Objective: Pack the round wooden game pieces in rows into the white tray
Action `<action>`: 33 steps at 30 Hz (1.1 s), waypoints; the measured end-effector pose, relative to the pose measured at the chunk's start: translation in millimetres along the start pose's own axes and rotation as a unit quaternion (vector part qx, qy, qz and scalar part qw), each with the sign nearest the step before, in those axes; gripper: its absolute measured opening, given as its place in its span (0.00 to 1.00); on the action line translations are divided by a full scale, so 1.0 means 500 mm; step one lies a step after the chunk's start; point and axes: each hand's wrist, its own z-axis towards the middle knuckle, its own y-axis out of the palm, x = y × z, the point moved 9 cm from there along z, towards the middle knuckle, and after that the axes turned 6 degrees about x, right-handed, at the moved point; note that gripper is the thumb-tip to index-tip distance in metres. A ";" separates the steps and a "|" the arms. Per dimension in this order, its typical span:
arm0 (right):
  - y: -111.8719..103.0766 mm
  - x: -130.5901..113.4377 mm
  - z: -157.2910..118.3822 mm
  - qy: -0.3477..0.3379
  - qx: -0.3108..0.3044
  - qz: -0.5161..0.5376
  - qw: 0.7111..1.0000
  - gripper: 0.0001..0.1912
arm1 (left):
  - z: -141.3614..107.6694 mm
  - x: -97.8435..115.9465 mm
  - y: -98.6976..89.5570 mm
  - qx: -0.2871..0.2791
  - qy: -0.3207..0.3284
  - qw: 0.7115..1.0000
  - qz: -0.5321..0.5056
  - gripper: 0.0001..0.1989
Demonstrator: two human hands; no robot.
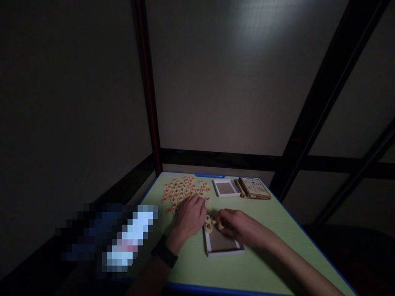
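Observation:
Many round wooden pieces (pixel 177 190) with red or black characters lie spread on the green table (pixel 265 267). My left hand (pixel 191 213), below a dark wrist band, rests over the near right edge of these pieces; its fingers are bent downward and whatever is under them is hidden. An open white-walled tray (pixel 220 242) stands near the table's middle, with a few pieces (pixel 209 227) in its far left corner. Over the tray's far right part, my right hand (pixel 233 224) has its fingers curled around a round piece (pixel 221 224).
Farther back stands a second white-walled tray (pixel 226 188), and beside it at the right are printed boxes (pixel 254 188). A blurred, pixelated bright patch (pixel 132 234) is at the left. Dark-framed grey panels rise behind the table, which has a blue edge.

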 end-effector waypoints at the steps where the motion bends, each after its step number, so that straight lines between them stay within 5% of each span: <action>1: 0.010 -0.007 -0.009 -0.009 -0.003 -0.007 1.000 0.11 | -0.001 0.002 0.001 -0.003 0.002 1.000 -0.001 0.12; 5: 0.032 -0.020 -0.018 -0.024 0.009 -0.034 0.999 0.11 | -0.003 0.001 0.004 -0.011 0.006 1.000 0.000 0.13; 10: 0.009 0.000 -0.023 0.002 0.062 0.039 0.997 0.12 | -0.004 0.002 0.007 -0.021 0.016 1.000 0.008 0.13; 17: 0.022 0.013 -0.026 0.031 0.035 0.057 0.997 0.17 | -0.013 0.004 0.021 -0.089 0.000 0.995 0.042 0.15; 24: 0.022 0.005 -0.018 0.009 0.064 0.062 0.996 0.14 | -0.015 0.008 0.022 -0.098 0.005 0.994 0.053 0.17; 33: 0.031 0.016 -0.022 0.066 0.015 -0.084 0.994 0.09 | -0.016 0.016 0.023 -0.100 0.023 0.994 0.036 0.16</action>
